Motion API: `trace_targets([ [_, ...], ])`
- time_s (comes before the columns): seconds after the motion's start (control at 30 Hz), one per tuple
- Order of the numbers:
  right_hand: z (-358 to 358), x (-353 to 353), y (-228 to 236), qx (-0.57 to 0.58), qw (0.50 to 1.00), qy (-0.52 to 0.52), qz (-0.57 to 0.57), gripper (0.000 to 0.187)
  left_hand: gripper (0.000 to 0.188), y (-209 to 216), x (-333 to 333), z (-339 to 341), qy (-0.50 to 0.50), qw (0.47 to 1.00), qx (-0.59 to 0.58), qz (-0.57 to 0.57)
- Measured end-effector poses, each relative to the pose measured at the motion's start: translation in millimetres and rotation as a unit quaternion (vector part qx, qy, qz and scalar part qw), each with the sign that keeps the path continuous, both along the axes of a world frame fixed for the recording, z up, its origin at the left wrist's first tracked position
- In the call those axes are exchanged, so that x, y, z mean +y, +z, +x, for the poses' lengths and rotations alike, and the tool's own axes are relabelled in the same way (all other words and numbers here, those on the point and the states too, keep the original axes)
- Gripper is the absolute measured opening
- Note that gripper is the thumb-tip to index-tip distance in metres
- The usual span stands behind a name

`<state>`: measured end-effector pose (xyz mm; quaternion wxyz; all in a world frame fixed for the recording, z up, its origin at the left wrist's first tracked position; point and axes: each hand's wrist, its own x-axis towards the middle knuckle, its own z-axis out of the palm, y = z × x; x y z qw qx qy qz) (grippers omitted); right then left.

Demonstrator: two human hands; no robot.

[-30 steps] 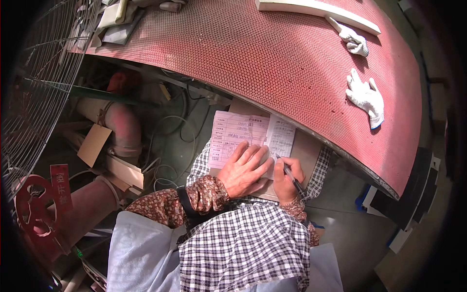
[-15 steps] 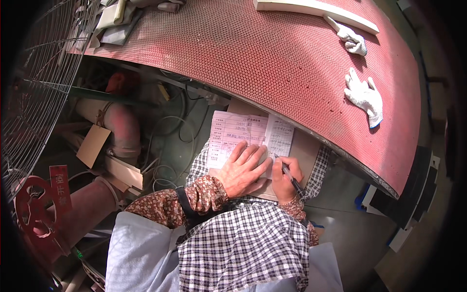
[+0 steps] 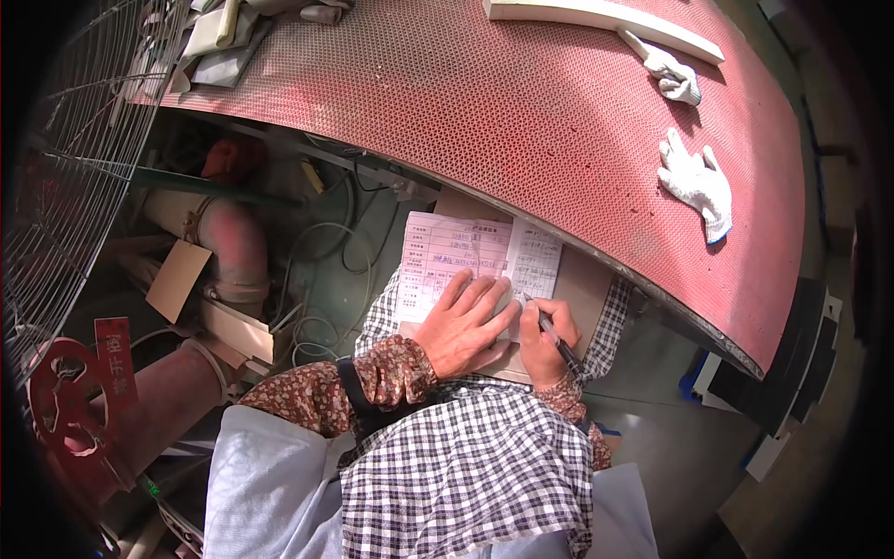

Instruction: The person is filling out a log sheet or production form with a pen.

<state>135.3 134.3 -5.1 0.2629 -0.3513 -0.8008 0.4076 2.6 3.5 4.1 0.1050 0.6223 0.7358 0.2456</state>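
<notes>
On my lap lies a brown board (image 3: 589, 284) with a pinkish printed form (image 3: 456, 244) on it, partly filled in by hand. A smaller white sheet (image 3: 538, 263) with handwriting lies at the form's right side. My left hand (image 3: 464, 324) rests flat on the papers' lower part, fingers stretched out, covering some of the form. A dark pen (image 3: 564, 352) is gripped in my right hand (image 3: 549, 340), its tip touching or very close to the white sheet. The checked apron (image 3: 466, 466) covers my lap beneath the board.
A red mesh-textured table (image 3: 447, 102) curves ahead, carrying two white work gloves (image 3: 700, 186) and a pale bar (image 3: 605, 23). To the left are a wire fan guard (image 3: 88, 168), a red valve wheel (image 3: 70, 396) and large pipes (image 3: 172, 396). Cardboard pieces (image 3: 179, 281) lean by them.
Almost nothing differs. My left hand stays flat on the papers, and the right hand with the pen has barely shifted.
</notes>
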Motion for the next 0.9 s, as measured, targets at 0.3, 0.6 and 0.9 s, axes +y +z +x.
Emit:
trace_targets([
  [0.3,0.6,0.3,1.9,-0.015,1.0,-0.002,0.007,0.013,0.072,2.4,0.1,-1.5,-0.009,1.0,0.005,-0.007],
  [0.6,0.6,-0.5,-1.6,-0.003,1.0,-0.014,0.0,0.012,0.071,2.3,0.6,-1.0,-0.003,1.0,0.008,-0.004],
  [0.9,0.5,-0.2,-0.7,-0.001,1.0,-0.005,0.006,0.012,0.071,1.8,0.4,-1.8,-0.006,1.0,0.004,-0.001],
])
